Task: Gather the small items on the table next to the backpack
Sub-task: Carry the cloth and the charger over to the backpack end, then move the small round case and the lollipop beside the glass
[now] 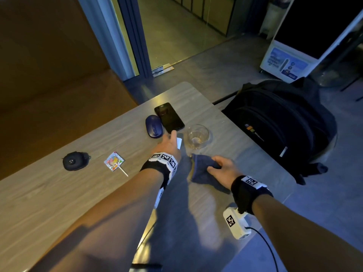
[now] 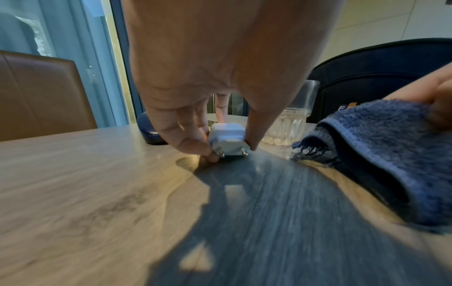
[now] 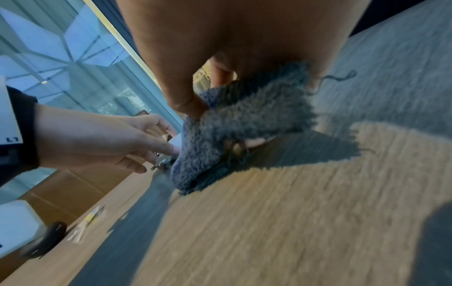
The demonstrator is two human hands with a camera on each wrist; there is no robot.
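The left grip (image 2: 220, 123) pinches the white plug (image 2: 228, 142) on the surface (image 1: 59, 193). The right grip (image 1: 224, 169) holds the blue cloth (image 1: 202, 169) near the backpack (image 1: 284, 122).

Head view high above table (image 1: 59, 193); wrist views low, close, sharing it.

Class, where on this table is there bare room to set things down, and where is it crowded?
Bare: near the table edge, before the lollipop and pouch. Crowded: mouse, phone, glass, towel.
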